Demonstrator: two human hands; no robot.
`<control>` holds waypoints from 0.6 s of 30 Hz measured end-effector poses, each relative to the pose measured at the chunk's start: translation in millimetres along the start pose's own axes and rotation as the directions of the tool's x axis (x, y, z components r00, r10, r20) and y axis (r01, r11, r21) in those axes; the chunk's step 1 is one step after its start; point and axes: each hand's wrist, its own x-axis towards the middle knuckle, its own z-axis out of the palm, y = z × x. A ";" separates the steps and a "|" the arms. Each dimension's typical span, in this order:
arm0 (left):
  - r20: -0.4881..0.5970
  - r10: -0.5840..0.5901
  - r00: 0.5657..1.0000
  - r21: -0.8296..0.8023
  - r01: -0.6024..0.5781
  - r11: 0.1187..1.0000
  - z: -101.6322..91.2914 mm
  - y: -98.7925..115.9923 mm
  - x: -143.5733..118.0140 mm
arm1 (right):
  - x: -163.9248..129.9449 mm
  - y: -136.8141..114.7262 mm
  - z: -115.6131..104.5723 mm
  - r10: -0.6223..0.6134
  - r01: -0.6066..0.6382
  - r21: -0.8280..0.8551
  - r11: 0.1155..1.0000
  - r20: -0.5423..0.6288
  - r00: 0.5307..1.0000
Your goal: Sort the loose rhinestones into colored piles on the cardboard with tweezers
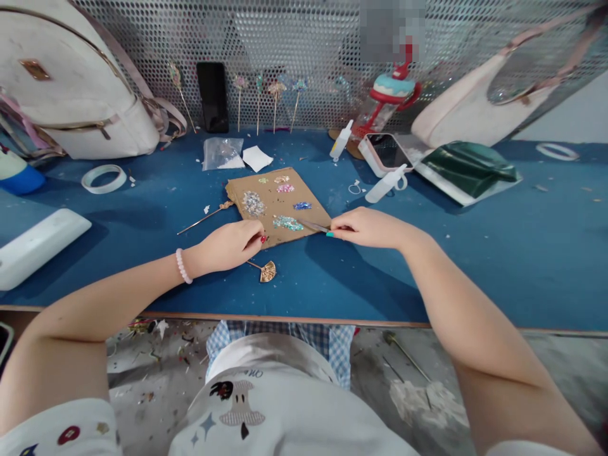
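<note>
A flat brown cardboard sheet (278, 204) lay on the blue felt-topped table (498, 253), dotted with small heaps of coloured sequins. The right hand (365, 228) rested at the sheet's near right corner, fingers pinched around thin metal tweezers (312, 226) whose tips pointed at a turquoise heap (287, 223). The left hand (230, 246) sat curled at the near left edge, fingertips together; just below it lay a gold fan-shaped hairpin (266, 271).
</note>
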 end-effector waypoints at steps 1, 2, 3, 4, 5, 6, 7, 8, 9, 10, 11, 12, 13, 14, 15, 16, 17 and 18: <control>-0.004 0.014 1.000 -0.030 -0.014 0.999 1.4 -0.4 -0.2 | -2.2 -1.7 1.7 0.017 -0.017 -0.015 1.000 -0.017 1.000; -0.007 0.023 1.000 -0.058 -0.024 0.998 2.7 -0.7 -0.3 | -4.4 -4.1 3.7 0.035 -0.036 -0.031 0.999 -0.037 0.999; -0.009 0.032 0.999 -0.085 -0.032 0.996 3.7 -0.8 -0.4 | -6.6 -7.2 6.0 0.054 -0.056 -0.045 0.997 -0.054 0.997; -0.008 0.042 0.999 -0.109 -0.043 0.993 4.6 -0.7 -0.3 | -8.6 -10.9 8.5 0.079 -0.083 -0.057 0.995 -0.067 0.995; -0.005 0.055 0.998 -0.131 -0.055 0.990 5.2 -0.5 -0.2 | -10.2 -15.0 11.1 0.110 -0.115 -0.067 0.991 -0.077 0.991; -0.001 0.069 0.998 -0.149 -0.068 0.986 5.7 -0.1 0.0 | -11.3 -19.5 13.8 0.141 -0.149 -0.081 0.986 -0.091 0.986; 0.003 0.084 0.996 -0.164 -0.082 0.983 5.9 0.3 0.2 | -11.8 -23.9 16.4 0.169 -0.178 -0.095 0.979 -0.098 0.981; 0.007 0.099 0.995 -0.176 -0.097 0.980 5.9 0.9 0.3 | -11.6 -28.1 18.7 0.197 -0.208 -0.107 0.972 -0.106 0.975; 0.010 0.113 0.994 -0.184 -0.109 0.977 5.7 1.4 0.4 | -11.0 -31.9 20.7 0.220 -0.233 -0.115 0.966 -0.117 0.968; 0.013 0.123 0.992 -0.191 -0.118 0.975 5.5 1.9 0.5 | -9.9 -35.1 22.3 0.242 -0.257 -0.124 0.958 -0.125 0.962; 0.017 0.129 0.991 -0.195 -0.124 0.973 5.2 2.3 0.4 | -8.5 -37.8 23.5 0.266 -0.282 -0.134 0.950 -0.125 0.956; 0.021 0.134 0.991 -0.197 -0.127 0.972 5.0 2.6 0.3 | -7.1 -39.9 24.2 0.288 -0.304 -0.148 0.941 -0.123 0.950; 0.024 0.136 0.990 -0.197 -0.128 0.972 4.8 2.8 0.1 | -5.8 -41.6 24.6 0.305 -0.321 -0.165 0.933 -0.117 0.945; 0.025 0.137 0.990 -0.194 -0.130 0.972 4.9 2.8 -0.1 | -4.6 -42.8 24.7 0.317 -0.333 -0.183 0.925 -0.109 0.942; 0.026 0.139 0.990 -0.192 -0.132 0.973 5.1 2.8 -0.3 | -3.7 -43.9 24.5 0.323 -0.337 -0.201 0.920 -0.100 0.941; 0.025 0.143 0.989 -0.189 -0.135 0.973 5.5 2.6 -0.4 | -3.1 -44.8 24.0 0.325 -0.337 -0.216 0.916 -0.091 0.941; 0.023 0.147 0.989 -0.187 -0.140 0.972 6.0 2.3 -0.5 | -2.7 -45.8 23.4 0.324 -0.334 -0.228 0.914 -0.082 0.942; 0.022 0.152 0.988 -0.186 -0.145 0.972 6.6 2.0 -0.6 | -2.5 -46.8 22.6 0.322 -0.330 -0.238 0.914 -0.072 0.944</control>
